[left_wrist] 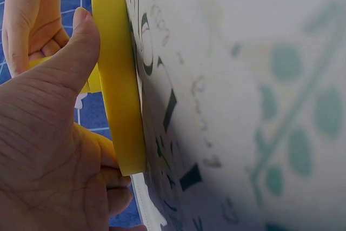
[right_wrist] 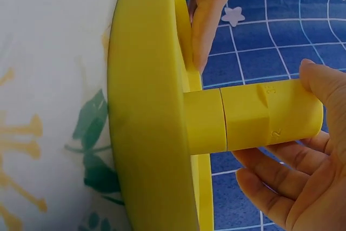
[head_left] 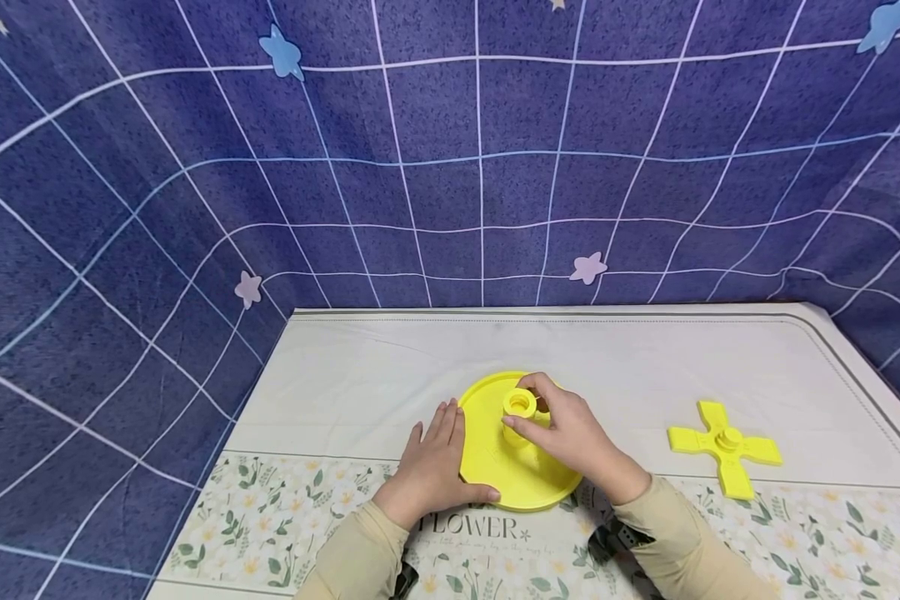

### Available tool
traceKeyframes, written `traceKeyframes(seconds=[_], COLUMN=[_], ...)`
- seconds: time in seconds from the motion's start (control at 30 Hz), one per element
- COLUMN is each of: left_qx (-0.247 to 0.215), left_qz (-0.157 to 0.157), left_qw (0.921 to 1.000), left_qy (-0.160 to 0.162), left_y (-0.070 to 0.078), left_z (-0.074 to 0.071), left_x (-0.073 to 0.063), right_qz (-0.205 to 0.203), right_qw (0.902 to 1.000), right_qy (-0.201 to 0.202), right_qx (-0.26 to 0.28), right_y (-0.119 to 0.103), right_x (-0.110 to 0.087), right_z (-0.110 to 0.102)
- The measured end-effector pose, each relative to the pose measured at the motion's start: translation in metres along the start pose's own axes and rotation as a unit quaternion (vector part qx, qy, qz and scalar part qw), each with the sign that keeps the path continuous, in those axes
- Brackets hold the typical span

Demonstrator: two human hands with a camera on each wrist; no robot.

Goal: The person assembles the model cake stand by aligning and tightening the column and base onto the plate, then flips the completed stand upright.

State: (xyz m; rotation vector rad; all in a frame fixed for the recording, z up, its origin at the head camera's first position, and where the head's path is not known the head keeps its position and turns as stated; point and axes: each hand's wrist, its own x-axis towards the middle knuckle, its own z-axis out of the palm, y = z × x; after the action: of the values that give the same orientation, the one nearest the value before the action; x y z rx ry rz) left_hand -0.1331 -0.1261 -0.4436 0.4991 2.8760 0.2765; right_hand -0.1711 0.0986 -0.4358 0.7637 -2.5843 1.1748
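A round, shallow yellow tray (head_left: 487, 446) with a raised rim lies flat on the table. From its middle rises a yellow cylindrical post (right_wrist: 251, 117) with a ring-shaped hollow top; a seam crosses it partway up, and small numbers mark its upper part. My right hand (head_left: 573, 429) pinches the post's upper part between thumb and fingers. My left hand (head_left: 435, 467) rests against the tray's left side, fingers straight over the rim and thumb at the front edge. In the left wrist view, the thumb (left_wrist: 81, 47) lies along the tray's rim.
A yellow cross-shaped piece (head_left: 723, 446) with a round central knob lies on the right side of the table. The cloth (head_left: 375, 358) is white with a flower print along the front. A dark blue grid curtain (head_left: 435, 192) hangs behind and at the left.
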Motion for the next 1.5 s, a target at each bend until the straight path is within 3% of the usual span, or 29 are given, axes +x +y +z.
traceKeyframes(seconds=[0.33,0.67,0.93,1.5], left_qx=[-0.004,-0.007,-0.009,-0.009], left_qz=[-0.001,0.0,0.0,-0.001], left_qw=[1.0,1.0,1.0,0.9999], left_qy=[-0.003,-0.001,-0.004,-0.007], left_y=[0.0002,-0.0008,0.0001,0.0005], left_z=[-0.0005,0.0002,-0.0006,-0.0013], left_x=[0.0,0.0005,0.0001,0.0002], right_qz=[-0.029,-0.043,-0.03,-0.005], right_qw=[0.9993,0.9882,0.9889,0.9969], right_qy=[-0.023,-0.056,-0.071,-0.033], right_qx=[0.002,0.136,0.127,0.071], right_y=[0.0004,0.0043,0.009,0.0042], right_x=[-0.0001,0.0037,0.002,0.0014], right_z=[-0.0012,-0.0046,-0.0043,-0.0034])
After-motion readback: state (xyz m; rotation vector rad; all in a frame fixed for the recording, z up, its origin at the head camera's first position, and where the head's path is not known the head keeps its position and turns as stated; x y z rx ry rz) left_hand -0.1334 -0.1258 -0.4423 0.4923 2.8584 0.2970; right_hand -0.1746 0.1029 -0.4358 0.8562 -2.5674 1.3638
